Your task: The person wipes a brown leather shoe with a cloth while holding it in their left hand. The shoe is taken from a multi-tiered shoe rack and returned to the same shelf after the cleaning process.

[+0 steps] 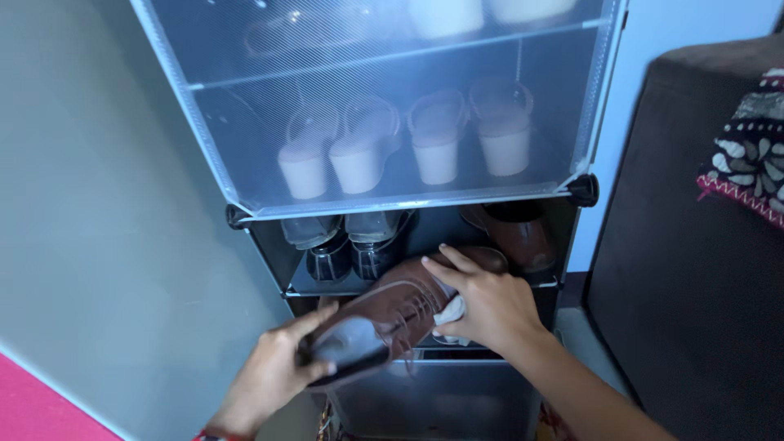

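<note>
The left hand (265, 376) is closed around the heel end of a brown laced shoe (392, 314), thumb over the collar, holding it tilted just in front of the rack (269, 253), at its open lower shelf. The right hand (482, 306) lies half curled on the shoe's toe side, fingers spread over the leather and pinching a white cloth (452, 314) against it. On that shelf of the rack, behind the shoe, stand a dark pair (351, 249) and another brown shoe (518, 233); above, behind the rack's translucent door (392, 106), sit pale wedge sandals (408, 147).
</note>
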